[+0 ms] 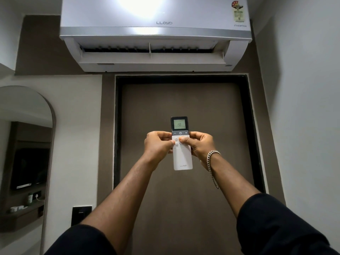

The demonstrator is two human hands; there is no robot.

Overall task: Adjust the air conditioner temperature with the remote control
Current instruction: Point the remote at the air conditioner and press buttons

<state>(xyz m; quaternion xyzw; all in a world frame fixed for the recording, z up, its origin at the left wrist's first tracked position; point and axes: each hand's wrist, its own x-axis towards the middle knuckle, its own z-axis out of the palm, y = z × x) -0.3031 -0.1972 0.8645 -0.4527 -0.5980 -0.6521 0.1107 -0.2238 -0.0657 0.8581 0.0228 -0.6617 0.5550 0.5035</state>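
Two hands hold a remote (182,144) up in the air, in front of a brown door (184,100). The remote is white with a dark top. It stands upright, and its top end points up at the air conditioner (155,34) on the wall above the door.

The left hand (158,144) grips the left side of the remote. Its fingers (161,134) curl around the edge, and its thumb lies on the white part by the round buttons. The right hand (199,144) grips the right side. Its fingers are bent around the edge too, and its thumb (184,139) rests on the buttons just under the dark strip. So both hands are closed on the remote.

The small screen (180,124) on the remote is lit and shows 22. Under it is a strip with a minus sign, a power sign and a plus sign. The word LLOYD is near the bottom of the remote.

The air conditioner is white with a grey band and also says LLOYD. Its flap is open. A bright light shines off its front, and a sticker (237,11) sits at its top right corner.

A silver chain bracelet (211,166) hangs on the right wrist. Both arms have dark sleeves pushed up. A mirror (25,144) with a round top is on the left wall, and a black switch plate (81,214) is beside it, lower down.
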